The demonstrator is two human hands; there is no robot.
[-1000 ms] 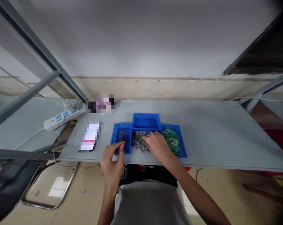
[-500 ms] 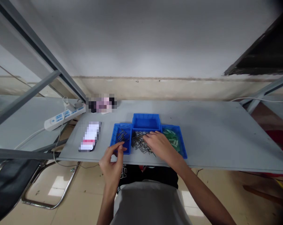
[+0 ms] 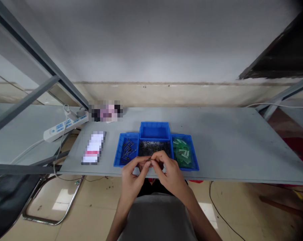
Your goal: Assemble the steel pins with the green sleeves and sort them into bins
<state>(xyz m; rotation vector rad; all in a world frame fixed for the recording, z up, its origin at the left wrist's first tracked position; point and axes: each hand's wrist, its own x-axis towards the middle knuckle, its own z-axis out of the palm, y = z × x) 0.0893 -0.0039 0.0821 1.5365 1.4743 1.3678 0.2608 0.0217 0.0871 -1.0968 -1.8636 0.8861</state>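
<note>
My left hand (image 3: 132, 177) and my right hand (image 3: 172, 172) meet fingertip to fingertip at the table's front edge. Both pinch a small thin metal pin (image 3: 149, 159), mostly covered by the fingers. Just beyond them is the middle blue bin (image 3: 170, 152), full of loose thin metal pins (image 3: 154, 146). To the left, another blue bin (image 3: 118, 157) has several thin metal pieces (image 3: 128, 149) scattered in it. The right blue bin (image 3: 196, 160) contains a green bag (image 3: 178, 153) with small whitish-green pieces (image 3: 183, 153).
An empty-looking blue bin (image 3: 154, 130) stands behind the middle one. A blurred phone (image 3: 94, 147) lies left on the grey table (image 3: 224, 144). Farther left are a white power strip (image 3: 63, 127) and a metal frame post (image 3: 66, 83). A folding chair (image 3: 63, 214) stands below.
My right hand has left the middle bin and come back toward me. My left hand has moved right from above the left bin, and the fingertips now meet around a pin.
</note>
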